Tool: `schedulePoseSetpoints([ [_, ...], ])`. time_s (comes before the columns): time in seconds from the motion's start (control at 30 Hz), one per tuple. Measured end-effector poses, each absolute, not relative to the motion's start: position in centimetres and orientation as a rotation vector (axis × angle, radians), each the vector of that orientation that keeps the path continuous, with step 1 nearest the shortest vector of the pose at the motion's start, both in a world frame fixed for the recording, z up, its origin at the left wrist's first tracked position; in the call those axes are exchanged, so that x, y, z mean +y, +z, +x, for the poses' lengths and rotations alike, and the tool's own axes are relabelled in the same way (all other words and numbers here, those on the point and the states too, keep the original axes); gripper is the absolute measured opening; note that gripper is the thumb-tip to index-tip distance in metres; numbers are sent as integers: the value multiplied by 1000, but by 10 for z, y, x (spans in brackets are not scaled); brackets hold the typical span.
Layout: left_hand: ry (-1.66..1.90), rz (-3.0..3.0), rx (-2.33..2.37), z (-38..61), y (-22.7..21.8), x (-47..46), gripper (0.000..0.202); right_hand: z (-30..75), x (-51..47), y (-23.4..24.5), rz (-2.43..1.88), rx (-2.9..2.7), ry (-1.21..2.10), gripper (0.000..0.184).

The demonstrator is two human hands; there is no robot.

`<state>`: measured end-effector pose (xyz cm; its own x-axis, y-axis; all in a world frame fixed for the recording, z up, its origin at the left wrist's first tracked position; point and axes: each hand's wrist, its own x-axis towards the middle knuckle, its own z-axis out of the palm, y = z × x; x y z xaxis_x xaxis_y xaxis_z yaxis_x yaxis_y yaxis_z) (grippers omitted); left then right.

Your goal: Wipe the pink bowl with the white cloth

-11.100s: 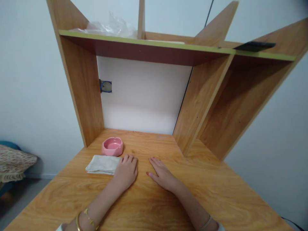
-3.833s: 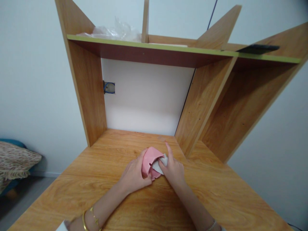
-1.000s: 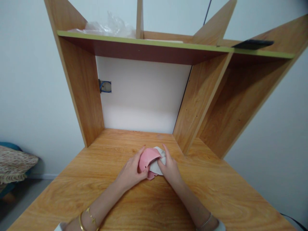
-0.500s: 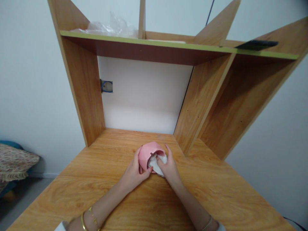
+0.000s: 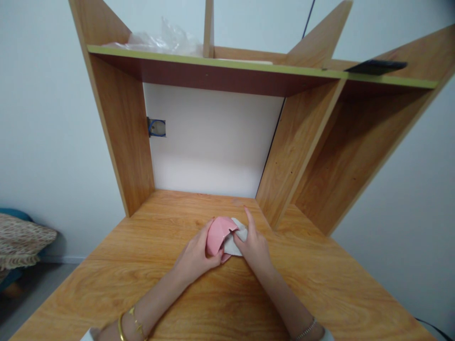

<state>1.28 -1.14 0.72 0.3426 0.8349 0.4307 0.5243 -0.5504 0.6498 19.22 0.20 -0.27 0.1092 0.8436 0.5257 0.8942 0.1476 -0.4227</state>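
Note:
A small pink dish (image 5: pixel 216 233) is tipped on its side just above the wooden desk (image 5: pixel 149 279), its hollow facing right. My left hand (image 5: pixel 195 255) wraps round its left side and grips it. A pale grey-white cloth (image 5: pixel 235 240) is pressed into the dish's hollow. My right hand (image 5: pixel 254 246) is closed on that cloth, with the forefinger pointing up and away. Both hands meet at the middle of the desk, in front of the open alcove.
A wooden hutch rises behind the desk, with side panels (image 5: pixel 122 137) and an upper shelf (image 5: pixel 220 64). Crumpled clear plastic (image 5: pixel 161 40) and a flat black object (image 5: pixel 377 66) lie on that shelf. A wall socket (image 5: pixel 156 128) shows in the alcove. A patterned cushion (image 5: pixel 21 239) sits far left.
The pink dish has turned in my left hand from hollow-down to more edge-on. My right hand has shifted the cloth across the dish. Much earlier, dish and cloth lay on the desk at left.

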Motion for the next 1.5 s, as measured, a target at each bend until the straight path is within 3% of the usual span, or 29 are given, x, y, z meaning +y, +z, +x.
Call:
schedulePoseSetpoints([
  [0.23, 1031, 2261, 1126, 11, 12, -14, 71, 194, 3, -3, -1683, -1754, 59, 74],
  [0.47, 1128, 2248, 1142, 8, 3, -6, 65, 190, 7, -12, -1532, -1592, 356, 64],
  [0.7, 1182, 2118, 1139, 10, -3, -4, 85, 187, 21, -26, -1377, -1227, 554, 61],
  [0.83, 1170, 2015, 1069, 16, -12, -6, 81, 182, 20, -29, -1328, -1277, 605, 63],
  [0.97, 1126, 1989, 1120, 15, -10, -6, 72, 181, 14, -20, -1487, -1450, 480, 63],
  [1.2, 1063, 2138, 1218, 14, 2, -10, 75, 192, 4, -1, -1870, -1692, 65, 68],
  [1.37, 1030, 2186, 1224, 14, 6, -14, 72, 194, 0, 2, -1742, -1789, -216, 66],
  [1.5, 974, 2159, 1239, 13, 8, -15, 73, 192, -2, 2, -1635, -1821, -253, 64],
])
